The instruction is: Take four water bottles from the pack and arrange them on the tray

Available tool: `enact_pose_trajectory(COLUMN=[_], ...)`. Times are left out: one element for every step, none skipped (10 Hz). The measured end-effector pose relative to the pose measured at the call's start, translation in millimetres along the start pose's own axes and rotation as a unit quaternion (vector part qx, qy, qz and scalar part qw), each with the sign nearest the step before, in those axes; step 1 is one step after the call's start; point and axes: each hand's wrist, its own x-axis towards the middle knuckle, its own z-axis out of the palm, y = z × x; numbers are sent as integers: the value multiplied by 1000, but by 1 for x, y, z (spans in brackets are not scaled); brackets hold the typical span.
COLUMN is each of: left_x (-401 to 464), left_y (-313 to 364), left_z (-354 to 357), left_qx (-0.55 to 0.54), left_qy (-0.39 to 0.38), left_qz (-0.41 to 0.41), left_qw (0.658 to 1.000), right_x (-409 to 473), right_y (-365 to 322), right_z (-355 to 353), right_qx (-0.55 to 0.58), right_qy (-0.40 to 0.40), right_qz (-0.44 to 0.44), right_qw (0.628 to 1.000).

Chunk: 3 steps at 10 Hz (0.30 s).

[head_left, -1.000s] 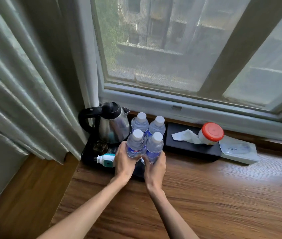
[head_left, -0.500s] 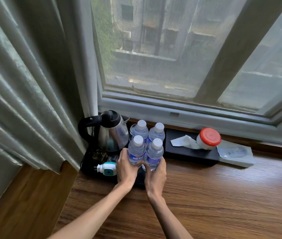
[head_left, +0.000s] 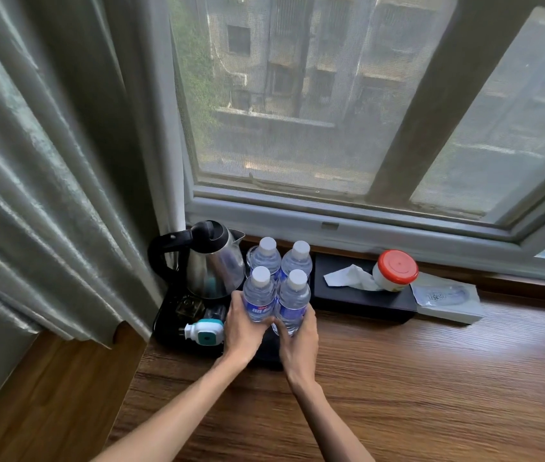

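Note:
Several clear water bottles with white caps and blue labels stand upright in a tight square on the right part of a black tray (head_left: 167, 328). My left hand (head_left: 242, 331) is wrapped around the front left bottle (head_left: 259, 295). My right hand (head_left: 299, 338) grips the front right bottle (head_left: 294, 300). Behind them stand the back left bottle (head_left: 266, 256) and the back right bottle (head_left: 298, 260). The bottoms of the front bottles are hidden by my hands. No pack is in view.
A steel kettle (head_left: 211, 261) with a black handle and a white-and-teal plug (head_left: 202, 331) share the tray. To the right lie a black tissue box (head_left: 361, 301), a red-lidded jar (head_left: 396, 271) and a flat packet (head_left: 444, 298). A curtain (head_left: 57, 161) hangs left; the window is behind.
My hands and the bottles hold the same grip and place. Only the head camera has tilted upward, so the scene sits lower in the frame.

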Motion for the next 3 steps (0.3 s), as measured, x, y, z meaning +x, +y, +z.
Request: enact_pose_trajectory(left_x=[7,11,3], left_y=[-5,-14,1], left_z=[-8,-17,-40], left_qx=[-42,-92,-76], left_qy=[-68,-96,-53], left_qz=[-46,-54,5], left_qw=[996,990,996], right_x=[-4,-2,2], right_y=[-3,-1,-12], right_z=[-7,-17,-36], right_qx=[7,-13,-8], right_qy=[-31,-55,-52], right_qz=[-2,7,-9], right_qw=[999,998,999])
